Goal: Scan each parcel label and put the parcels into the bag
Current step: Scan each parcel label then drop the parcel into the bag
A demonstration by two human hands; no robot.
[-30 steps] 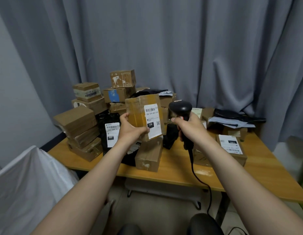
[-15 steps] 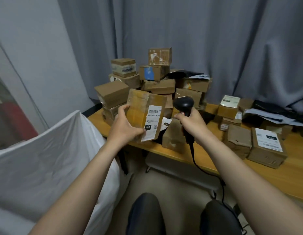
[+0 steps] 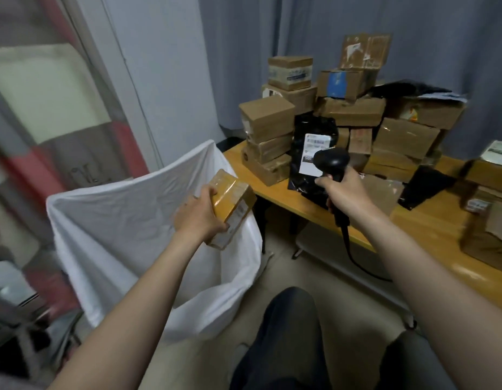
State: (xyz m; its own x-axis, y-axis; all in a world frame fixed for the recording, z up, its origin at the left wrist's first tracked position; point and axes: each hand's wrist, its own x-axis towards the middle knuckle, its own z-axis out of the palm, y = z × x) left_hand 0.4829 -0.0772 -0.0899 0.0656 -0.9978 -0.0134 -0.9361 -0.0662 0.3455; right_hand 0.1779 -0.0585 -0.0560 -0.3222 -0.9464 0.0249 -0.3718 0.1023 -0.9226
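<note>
My left hand (image 3: 197, 218) grips a small taped cardboard parcel (image 3: 233, 201), tilted with its label turned down and to the right. The parcel hangs over the open mouth of the white bag (image 3: 126, 220) that stands left of the table. My right hand (image 3: 347, 192) grips the black barcode scanner (image 3: 331, 161) by its handle above the table's near edge, its cable trailing down. Behind the scanner leans a black mailer (image 3: 313, 142) with a white label.
A wooden table (image 3: 430, 237) carries a tall pile of cardboard boxes (image 3: 354, 108) at the back and more parcels (image 3: 486, 235) on the right. Grey curtains hang behind. My knees (image 3: 289, 333) are below, next to the bag.
The view has swung left. My left hand has carried the parcel from in front of the scanner leftward and down over the bag, tipping it flat. The right hand stays with the scanner.
</note>
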